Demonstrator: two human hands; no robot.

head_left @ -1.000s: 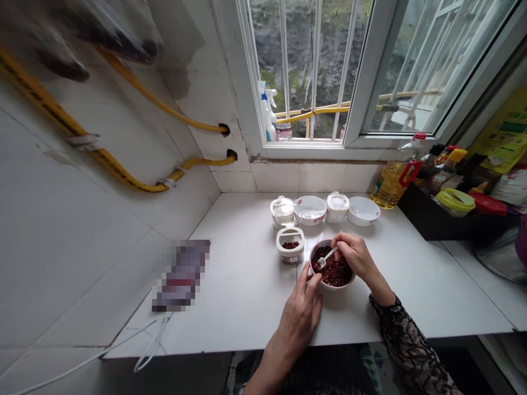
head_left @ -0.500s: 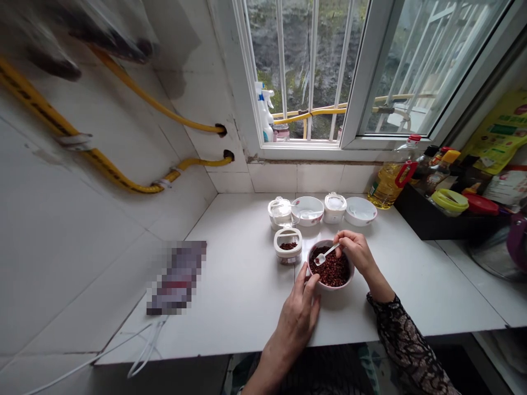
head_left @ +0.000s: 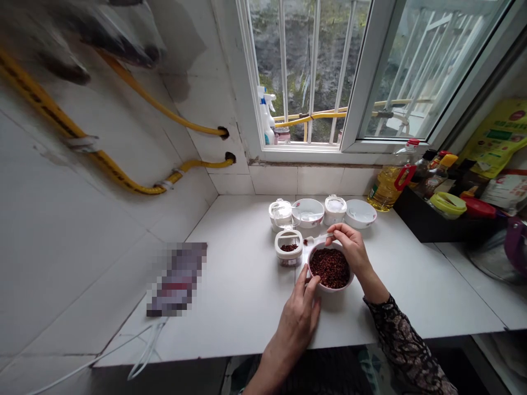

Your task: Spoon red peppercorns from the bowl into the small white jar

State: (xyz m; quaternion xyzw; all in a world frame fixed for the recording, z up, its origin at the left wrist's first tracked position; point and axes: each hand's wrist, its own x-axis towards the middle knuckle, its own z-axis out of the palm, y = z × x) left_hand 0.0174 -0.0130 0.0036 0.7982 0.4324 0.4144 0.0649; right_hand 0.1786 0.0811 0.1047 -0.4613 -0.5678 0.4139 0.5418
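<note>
My right hand [head_left: 349,248] pinches the handle of a small white spoon [head_left: 317,240], which hangs above the back rim of a bowl. Some dark red bits sit in the spoon's tip, close to the open jar. The bowl [head_left: 330,267] is nearly full of dark red dried pieces. My left hand [head_left: 301,307] grips the bowl's left rim, with thumb and fingers at its side. Left of the bowl stands a clear jar [head_left: 289,249] with a cream rim, its lid raised, holding a few of the same red pieces.
Behind are two lidded white jars [head_left: 281,214] [head_left: 335,208] and two white bowls [head_left: 308,213] [head_left: 361,214]. An oil bottle [head_left: 387,184] and a black rack [head_left: 420,219] of condiments stand at the right. A blurred object [head_left: 178,280] with a white cable lies on the left.
My right hand has lifted the spoon out of the bowl and moved it back and left, toward the open jar. My left hand stays at the bowl.
</note>
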